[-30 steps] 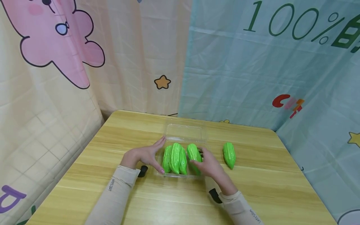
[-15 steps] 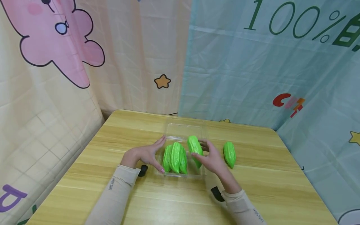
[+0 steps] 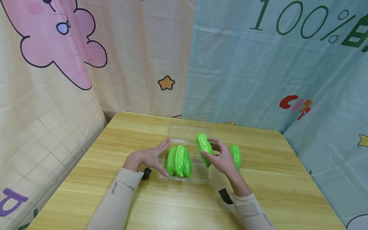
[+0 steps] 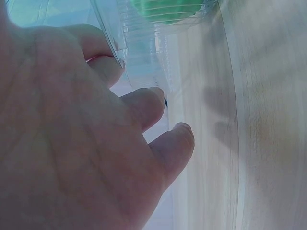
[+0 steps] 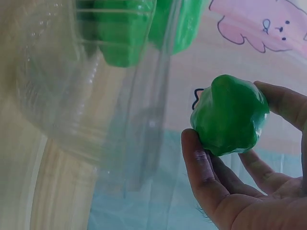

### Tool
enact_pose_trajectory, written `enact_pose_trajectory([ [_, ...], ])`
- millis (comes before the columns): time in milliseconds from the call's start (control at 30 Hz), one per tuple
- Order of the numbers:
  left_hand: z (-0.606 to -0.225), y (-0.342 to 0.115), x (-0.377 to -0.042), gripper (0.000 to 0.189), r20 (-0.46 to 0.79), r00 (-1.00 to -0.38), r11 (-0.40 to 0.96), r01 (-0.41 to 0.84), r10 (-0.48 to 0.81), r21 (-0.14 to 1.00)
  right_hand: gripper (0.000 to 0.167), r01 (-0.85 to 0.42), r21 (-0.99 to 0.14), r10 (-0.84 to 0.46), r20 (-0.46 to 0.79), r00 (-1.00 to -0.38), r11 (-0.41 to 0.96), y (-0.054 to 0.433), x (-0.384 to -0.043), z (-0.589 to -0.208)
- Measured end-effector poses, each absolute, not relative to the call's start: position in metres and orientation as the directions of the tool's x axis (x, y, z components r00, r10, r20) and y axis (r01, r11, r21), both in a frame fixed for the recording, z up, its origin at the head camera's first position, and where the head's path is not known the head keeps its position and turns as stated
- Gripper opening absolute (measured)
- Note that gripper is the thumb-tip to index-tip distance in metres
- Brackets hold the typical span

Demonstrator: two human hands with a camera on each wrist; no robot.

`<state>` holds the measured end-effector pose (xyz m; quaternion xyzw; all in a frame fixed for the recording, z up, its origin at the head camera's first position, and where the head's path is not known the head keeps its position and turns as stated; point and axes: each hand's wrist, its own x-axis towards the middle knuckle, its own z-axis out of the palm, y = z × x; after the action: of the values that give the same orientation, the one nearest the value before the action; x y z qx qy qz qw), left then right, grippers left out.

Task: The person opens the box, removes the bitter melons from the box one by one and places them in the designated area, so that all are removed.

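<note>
In the head view, my right hand [image 3: 224,156] holds a bright green, ridged bitter melon [image 3: 204,149] between thumb and fingers, raised above the right part of a clear plastic box [image 3: 201,177]. The right wrist view shows the melon's lobed end [image 5: 230,115] in the fingertips, apart from the box wall. Several more bitter melons [image 3: 180,161] lie close together in the box's left half. Along the box's left side, my left hand [image 3: 149,158] is spread, the thumb at the front corner and fingers at the back; its fingertips touch the plastic in the left wrist view.
The box's clear lid [image 3: 188,134] lies folded back behind it. Right of my right hand, another bitter melon [image 3: 235,156] rests on the wooden table [image 3: 273,179], partly hidden by the hand. Printed curtains [image 3: 244,76] hang behind the table and along its sides.
My right hand has lifted the bitter melon out of the box's right half and shifted it up and to the right. The left hand has stayed in place.
</note>
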<state>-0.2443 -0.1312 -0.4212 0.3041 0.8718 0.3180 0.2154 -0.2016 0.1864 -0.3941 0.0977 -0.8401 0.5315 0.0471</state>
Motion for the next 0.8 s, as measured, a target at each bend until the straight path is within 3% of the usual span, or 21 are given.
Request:
enact_pose_trajectory([
  [800,-0.421,-0.134,-0.245,0.145,-0.186,-0.724,0.614,0.385,0.664,0.689,0.068,-0.114,-0.890,0.043,0.148,-0.988,0.441,0.242,-0.210,-0.373],
])
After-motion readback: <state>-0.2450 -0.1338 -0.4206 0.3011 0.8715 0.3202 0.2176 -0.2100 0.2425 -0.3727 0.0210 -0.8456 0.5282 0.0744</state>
